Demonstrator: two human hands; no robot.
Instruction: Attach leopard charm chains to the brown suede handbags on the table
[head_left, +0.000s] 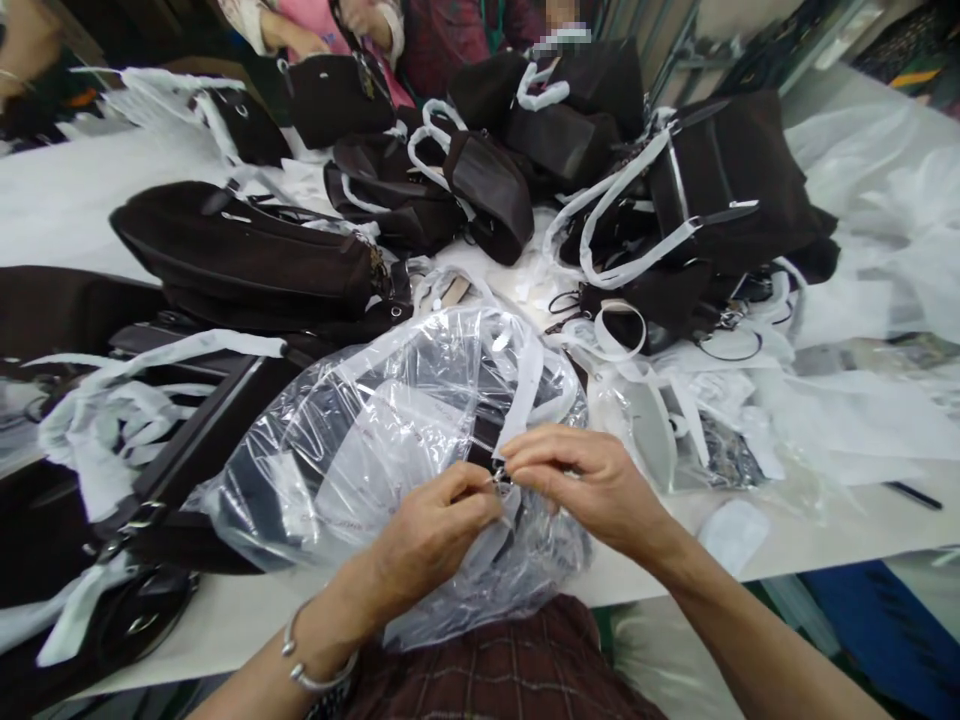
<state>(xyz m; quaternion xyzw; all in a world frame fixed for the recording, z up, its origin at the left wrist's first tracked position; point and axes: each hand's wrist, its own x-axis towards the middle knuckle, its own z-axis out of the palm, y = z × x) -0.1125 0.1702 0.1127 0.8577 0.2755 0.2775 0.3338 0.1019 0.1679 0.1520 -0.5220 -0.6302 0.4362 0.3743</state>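
"Dark bags [247, 260] are crowding a pale table [645, 535], and a co-worker [311, 20] is working opposite. Where is the wrapped bag [486, 430] lying?"

"At the near edge, where clear plastic [277, 440] is covering much of it."

"And the hands?"

"Left hand [431, 530] and right hand [589, 485] are pinching a metal clasp [500, 480] between fingertips and thumbs, meeting above the plastic, while a white strap [529, 370] is looping just beyond."

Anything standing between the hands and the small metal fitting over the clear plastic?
Nothing visible: the left hand and right hand are both at the small metal fitting. The clear plastic spreads beneath them; whether any is pinched there, I can't tell.
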